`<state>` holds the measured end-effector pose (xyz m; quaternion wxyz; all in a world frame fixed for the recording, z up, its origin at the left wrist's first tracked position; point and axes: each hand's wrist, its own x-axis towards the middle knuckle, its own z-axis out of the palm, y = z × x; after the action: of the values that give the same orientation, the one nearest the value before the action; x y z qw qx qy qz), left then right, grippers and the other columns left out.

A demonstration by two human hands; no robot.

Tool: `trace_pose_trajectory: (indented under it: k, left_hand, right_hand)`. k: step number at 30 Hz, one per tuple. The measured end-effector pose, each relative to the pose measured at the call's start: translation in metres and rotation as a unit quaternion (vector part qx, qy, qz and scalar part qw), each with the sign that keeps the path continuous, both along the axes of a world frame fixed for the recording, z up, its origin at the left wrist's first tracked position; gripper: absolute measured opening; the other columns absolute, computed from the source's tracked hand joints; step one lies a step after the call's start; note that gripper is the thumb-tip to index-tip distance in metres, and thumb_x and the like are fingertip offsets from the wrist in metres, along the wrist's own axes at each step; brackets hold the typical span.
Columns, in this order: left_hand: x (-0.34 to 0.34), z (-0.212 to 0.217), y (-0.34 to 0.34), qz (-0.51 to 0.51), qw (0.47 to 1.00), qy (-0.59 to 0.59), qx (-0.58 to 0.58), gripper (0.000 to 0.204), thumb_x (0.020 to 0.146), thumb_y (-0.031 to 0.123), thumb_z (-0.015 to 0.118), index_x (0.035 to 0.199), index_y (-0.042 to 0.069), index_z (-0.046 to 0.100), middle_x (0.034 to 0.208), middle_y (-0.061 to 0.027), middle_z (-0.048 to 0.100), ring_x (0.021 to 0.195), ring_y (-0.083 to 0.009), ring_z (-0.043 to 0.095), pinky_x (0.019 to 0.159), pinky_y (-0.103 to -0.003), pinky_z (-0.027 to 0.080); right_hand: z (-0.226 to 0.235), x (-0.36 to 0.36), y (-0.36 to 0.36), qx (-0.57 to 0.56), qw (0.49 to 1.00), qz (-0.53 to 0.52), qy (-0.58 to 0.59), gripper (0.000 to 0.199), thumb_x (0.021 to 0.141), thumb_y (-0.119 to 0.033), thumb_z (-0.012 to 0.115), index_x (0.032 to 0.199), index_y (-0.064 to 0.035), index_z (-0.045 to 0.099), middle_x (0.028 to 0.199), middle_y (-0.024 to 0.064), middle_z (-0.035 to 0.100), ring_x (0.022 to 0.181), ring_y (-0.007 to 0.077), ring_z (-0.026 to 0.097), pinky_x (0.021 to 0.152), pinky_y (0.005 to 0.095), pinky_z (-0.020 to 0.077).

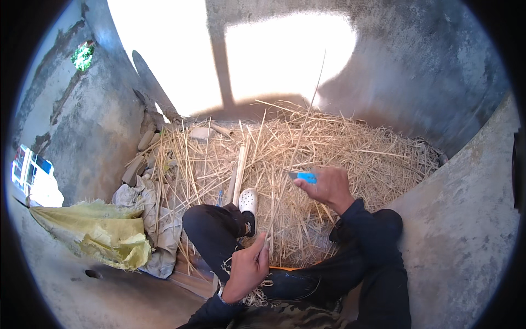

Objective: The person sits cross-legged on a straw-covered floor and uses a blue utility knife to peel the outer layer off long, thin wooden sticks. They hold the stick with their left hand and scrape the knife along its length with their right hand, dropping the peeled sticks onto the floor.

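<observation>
My left hand [249, 270] is low in the picture above my lap, its thumb and fingers pinched on the lower end of a long, thin, pale strip [298, 141]. The strip slants up and to the right, past the pile, with its tip against the bright wall. Further up and to the right, my right hand [330, 187] is closed round a knife with a blue handle [307, 177]. Its short dark blade points left and lies close to the strip; whether they touch I cannot tell. Pale curled shavings [256, 296] lie on my lap by the left wrist.
A broad heap of straw-like shavings [378, 153] covers the floor ahead, up to the sunlit wall. Flat wooden slats [240, 170] stand beside my white clog [248, 201]. A torn yellow sack [98, 227] hangs at the left. A grey concrete wall [460, 219] is close on the right.
</observation>
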<state>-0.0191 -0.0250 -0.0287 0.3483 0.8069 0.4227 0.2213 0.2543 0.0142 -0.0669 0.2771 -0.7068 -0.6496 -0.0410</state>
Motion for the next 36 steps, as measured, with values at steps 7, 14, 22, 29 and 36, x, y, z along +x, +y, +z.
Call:
trace_pose_trajectory:
  k: [7, 14, 22, 29, 36]
  left_hand:
    - [-0.015, 0.000, -0.022, -0.022, 0.999, 0.020, -0.029, 0.028, 0.092, 0.003, 0.053, 0.119, 0.000, 0.060, 0.060, -0.0153, 0.050, 0.047, -0.0164, 0.051, 0.050, -0.028, 0.042]
    - [-0.030, -0.008, -0.023, -0.018, 0.953, -0.128, -0.275, 0.028, 0.099, 0.013, 0.050, 0.123, 0.000, 0.059, 0.061, 0.0038, 0.041, 0.053, -0.0018, 0.036, 0.048, -0.022, 0.030]
    - [-0.003, -0.005, 0.005, 0.001, 0.930, -0.207, -0.304, 0.035, 0.102, 0.023, 0.047, 0.124, -0.002, 0.058, 0.062, 0.0100, 0.037, 0.054, 0.0006, 0.030, 0.048, -0.019, 0.022]
    - [-0.001, -0.005, 0.001, -0.002, 0.949, -0.151, -0.276, 0.031, 0.101, 0.018, 0.048, 0.122, -0.003, 0.059, 0.063, 0.0096, 0.038, 0.056, 0.0001, 0.031, 0.049, -0.020, 0.024]
    - [-0.002, 0.006, 0.004, -0.015, 0.967, -0.123, -0.222, 0.030, 0.101, 0.017, 0.048, 0.120, -0.004, 0.059, 0.066, 0.0074, 0.040, 0.060, -0.0021, 0.033, 0.052, -0.021, 0.027]
  right_hand:
    - [-0.007, 0.032, 0.019, -0.027, 0.996, -0.083, 0.017, 0.076, 0.084, -0.078, 0.039, 0.055, -0.0106, 0.060, 0.045, 0.0077, 0.051, 0.041, 0.0240, 0.054, 0.041, 0.0402, 0.0382]
    - [0.007, 0.044, 0.020, -0.043, 0.993, -0.088, 0.067, 0.078, 0.085, -0.078, 0.035, 0.053, -0.0090, 0.054, 0.048, 0.0074, 0.050, 0.043, 0.0243, 0.051, 0.042, 0.0398, 0.0363]
    - [0.003, -0.035, -0.018, -0.044, 0.995, 0.091, 0.010, 0.070, 0.080, -0.075, 0.049, 0.060, -0.0091, 0.062, 0.049, 0.0130, 0.055, 0.045, 0.0302, 0.058, 0.043, 0.0420, 0.0431]
    - [-0.002, -0.034, -0.018, -0.087, 0.993, 0.082, 0.019, 0.073, 0.078, -0.078, 0.049, 0.057, -0.0093, 0.063, 0.048, 0.0121, 0.055, 0.046, 0.0283, 0.060, 0.043, 0.0409, 0.0444]
    - [-0.009, -0.007, 0.006, -0.029, 0.999, 0.012, 0.009, 0.071, 0.076, -0.078, 0.051, 0.059, -0.0102, 0.063, 0.048, 0.0095, 0.056, 0.044, 0.0262, 0.059, 0.043, 0.0387, 0.0433]
